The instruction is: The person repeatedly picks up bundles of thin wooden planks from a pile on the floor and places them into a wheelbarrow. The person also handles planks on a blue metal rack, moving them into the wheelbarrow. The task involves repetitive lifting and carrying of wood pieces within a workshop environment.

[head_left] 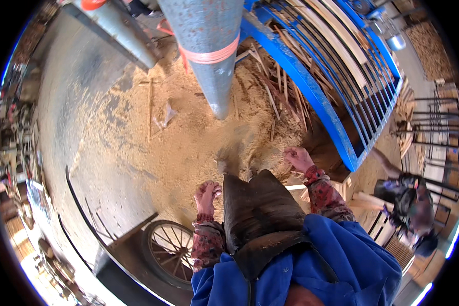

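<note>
My left hand (207,197) hangs beside a dark, worn apron (255,209), its fingers curled into a loose fist with nothing visible in them. Farther forward on the other side, my right hand (298,159) is also curled and shows nothing held. It is nearest to the lower corner of a blue metal rack (324,107), apart from it. Patterned red sleeves cover both forearms, below a blue garment (341,255). Pale wood strips (336,41) lie along the rack's bars.
A grey metal duct (204,56) with a pink band comes down ahead. Sawdust (183,143) and wood scraps (285,86) cover the floor. A cart with a spoked wheel (171,250) stands at my left. Another person (415,206) is at the right, near stacked timber.
</note>
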Motion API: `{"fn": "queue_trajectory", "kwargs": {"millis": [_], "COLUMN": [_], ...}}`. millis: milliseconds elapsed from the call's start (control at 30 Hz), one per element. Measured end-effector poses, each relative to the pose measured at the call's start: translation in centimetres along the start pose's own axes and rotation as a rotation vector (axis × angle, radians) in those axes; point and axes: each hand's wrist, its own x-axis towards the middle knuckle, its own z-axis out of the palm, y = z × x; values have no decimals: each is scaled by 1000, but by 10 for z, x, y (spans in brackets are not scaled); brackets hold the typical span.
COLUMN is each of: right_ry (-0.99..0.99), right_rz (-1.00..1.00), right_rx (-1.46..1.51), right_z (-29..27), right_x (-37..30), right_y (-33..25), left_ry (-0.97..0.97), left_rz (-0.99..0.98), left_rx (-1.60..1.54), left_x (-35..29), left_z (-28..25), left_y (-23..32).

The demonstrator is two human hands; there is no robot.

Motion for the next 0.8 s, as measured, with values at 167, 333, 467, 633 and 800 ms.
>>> {"fn": "queue_trajectory", "kwargs": {"millis": [167, 333, 467, 633, 800], "right_ry": [163, 269, 322, 253, 156], "right_rz": [-4, -15, 6, -29, -131], "right_rx": [-17, 8, 56, 168, 179], "right_z": [-17, -25, -26, -24, -21], "right_x": [0, 4, 34, 95, 168], "right_y": [-3, -33, -27, 6, 31], "left_ry": [-101, -173, -192, -213, -304], "left_rz": [5, 9, 14, 48, 56], "left_rx": [158, 204, 221, 280, 333], "left_x": [57, 94, 128, 165, 206], "left_z": [26, 38, 46, 66, 92], "left_y": [40, 68, 69, 49, 5]}}
